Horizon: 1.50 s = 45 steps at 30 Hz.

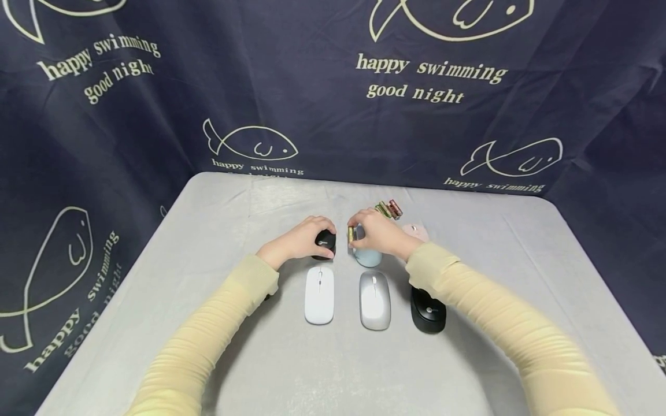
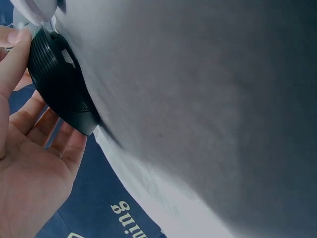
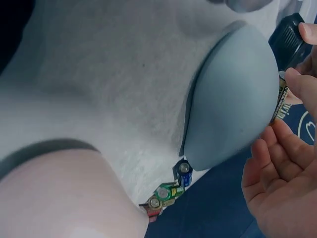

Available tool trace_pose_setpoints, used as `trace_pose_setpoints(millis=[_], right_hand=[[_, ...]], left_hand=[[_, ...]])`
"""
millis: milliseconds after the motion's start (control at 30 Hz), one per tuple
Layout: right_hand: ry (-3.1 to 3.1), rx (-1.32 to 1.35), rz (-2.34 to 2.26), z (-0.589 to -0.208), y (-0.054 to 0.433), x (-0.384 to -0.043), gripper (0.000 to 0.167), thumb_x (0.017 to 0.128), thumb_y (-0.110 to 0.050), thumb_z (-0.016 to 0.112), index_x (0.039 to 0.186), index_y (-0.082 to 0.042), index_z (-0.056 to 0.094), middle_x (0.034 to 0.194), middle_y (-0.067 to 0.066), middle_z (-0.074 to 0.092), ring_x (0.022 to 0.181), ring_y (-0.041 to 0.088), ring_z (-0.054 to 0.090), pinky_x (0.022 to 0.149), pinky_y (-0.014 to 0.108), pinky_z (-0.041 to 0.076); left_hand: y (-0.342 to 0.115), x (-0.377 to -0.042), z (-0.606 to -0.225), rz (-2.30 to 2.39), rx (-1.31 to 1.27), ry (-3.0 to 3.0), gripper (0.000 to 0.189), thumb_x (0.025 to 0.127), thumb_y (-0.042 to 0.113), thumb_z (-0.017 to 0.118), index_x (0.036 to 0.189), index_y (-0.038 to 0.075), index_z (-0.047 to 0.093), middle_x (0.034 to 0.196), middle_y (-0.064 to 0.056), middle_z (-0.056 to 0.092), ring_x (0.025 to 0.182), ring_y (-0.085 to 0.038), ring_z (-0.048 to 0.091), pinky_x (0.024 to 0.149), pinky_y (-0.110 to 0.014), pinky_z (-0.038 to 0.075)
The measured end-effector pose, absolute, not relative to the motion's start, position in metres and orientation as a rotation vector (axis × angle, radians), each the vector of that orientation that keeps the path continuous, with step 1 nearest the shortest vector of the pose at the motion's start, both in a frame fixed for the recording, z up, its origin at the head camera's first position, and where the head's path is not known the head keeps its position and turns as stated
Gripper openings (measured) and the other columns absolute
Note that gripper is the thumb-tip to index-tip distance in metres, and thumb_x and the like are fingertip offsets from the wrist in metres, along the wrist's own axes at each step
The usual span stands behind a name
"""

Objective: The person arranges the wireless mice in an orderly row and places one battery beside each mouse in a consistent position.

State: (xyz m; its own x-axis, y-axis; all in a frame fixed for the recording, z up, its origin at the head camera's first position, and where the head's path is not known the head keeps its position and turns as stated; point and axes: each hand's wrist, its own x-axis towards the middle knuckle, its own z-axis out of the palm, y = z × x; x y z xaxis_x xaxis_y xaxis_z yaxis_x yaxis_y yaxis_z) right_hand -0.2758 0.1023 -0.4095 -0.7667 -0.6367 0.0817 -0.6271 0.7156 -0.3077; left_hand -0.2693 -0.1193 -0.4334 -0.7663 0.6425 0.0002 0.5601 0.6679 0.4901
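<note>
In the head view my left hand (image 1: 304, 236) grips a small black computer mouse (image 1: 325, 240) between thumb and fingers. The left wrist view shows this mouse (image 2: 59, 82) tilted, its ribbed side toward the thumb and one end low at the tabletop. My right hand (image 1: 382, 232) pinches a gold and black battery (image 1: 351, 234) between thumb and fingertips, close beside the black mouse. Beneath that hand sits a light blue mouse (image 1: 368, 259), partly covered by it in the head view. In the right wrist view the battery (image 3: 281, 103) stands just past the blue mouse's edge.
Nearer me lie a white mouse (image 1: 319, 296), a silver-grey mouse (image 1: 374, 301) and another black mouse (image 1: 429, 312), partly under the right sleeve. A pink mouse (image 1: 417, 232) sits beyond the right wrist. Several batteries (image 1: 389, 209) lie behind, toward the table's far edge.
</note>
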Motion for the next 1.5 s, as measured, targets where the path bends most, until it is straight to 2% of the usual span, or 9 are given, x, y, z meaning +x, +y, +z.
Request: trace_pose_setpoints(millis=[433, 833, 1133, 1333, 1500], right_hand=[[2.869, -1.053, -0.406, -0.414, 0.094, -0.272, 0.046, 0.073, -0.030, 0.079, 0.110, -0.006, 0.066, 0.104, 0.006, 0.066, 0.102, 0.025, 0.055, 0.091, 0.042, 0.045], [2.864, -1.040, -0.368, -0.414, 0.087, -0.271, 0.045, 0.074, -0.030, 0.079, 0.110, -0.007, 0.066, 0.109, 0.006, 0.065, 0.110, 0.027, 0.053, 0.098, 0.041, 0.041], [2.871, -1.084, -0.316, -0.418, 0.086, -0.274, 0.044, 0.075, -0.031, 0.079, 0.110, -0.006, 0.067, 0.108, 0.007, 0.066, 0.105, 0.026, 0.053, 0.095, 0.041, 0.043], [2.875, -1.080, -0.267, -0.419, 0.086, -0.274, 0.045, 0.075, -0.033, 0.078, 0.111, -0.007, 0.068, 0.109, 0.007, 0.067, 0.106, 0.026, 0.052, 0.096, 0.042, 0.042], [2.872, -1.083, -0.261, -0.419, 0.086, -0.274, 0.045, 0.075, -0.033, 0.078, 0.111, -0.007, 0.068, 0.109, 0.007, 0.067, 0.107, 0.027, 0.052, 0.097, 0.043, 0.041]], left_hand=[[-0.119, -0.268, -0.432, 0.734, 1.016, 2.713, 0.052, 0.077, 0.032, 0.078, 0.116, 0.006, 0.058, 0.125, -0.009, 0.056, 0.120, -0.027, 0.046, 0.104, -0.040, 0.035], [-0.120, -0.268, -0.434, 0.732, 1.010, 2.723, 0.051, 0.076, 0.032, 0.079, 0.116, 0.007, 0.058, 0.124, -0.008, 0.056, 0.117, -0.026, 0.047, 0.101, -0.039, 0.037], [-0.120, -0.268, -0.432, 0.743, 1.010, 2.702, 0.053, 0.077, 0.032, 0.078, 0.118, 0.006, 0.057, 0.126, -0.009, 0.055, 0.121, -0.028, 0.045, 0.103, -0.040, 0.035], [-0.121, -0.268, -0.434, 0.775, 1.060, 2.708, 0.052, 0.078, 0.037, 0.076, 0.116, 0.006, 0.057, 0.123, -0.009, 0.056, 0.118, -0.029, 0.046, 0.101, -0.041, 0.037], [-0.120, -0.267, -0.432, 0.764, 1.021, 2.699, 0.052, 0.077, 0.033, 0.078, 0.116, 0.006, 0.057, 0.124, -0.009, 0.055, 0.119, -0.029, 0.046, 0.102, -0.041, 0.036]])
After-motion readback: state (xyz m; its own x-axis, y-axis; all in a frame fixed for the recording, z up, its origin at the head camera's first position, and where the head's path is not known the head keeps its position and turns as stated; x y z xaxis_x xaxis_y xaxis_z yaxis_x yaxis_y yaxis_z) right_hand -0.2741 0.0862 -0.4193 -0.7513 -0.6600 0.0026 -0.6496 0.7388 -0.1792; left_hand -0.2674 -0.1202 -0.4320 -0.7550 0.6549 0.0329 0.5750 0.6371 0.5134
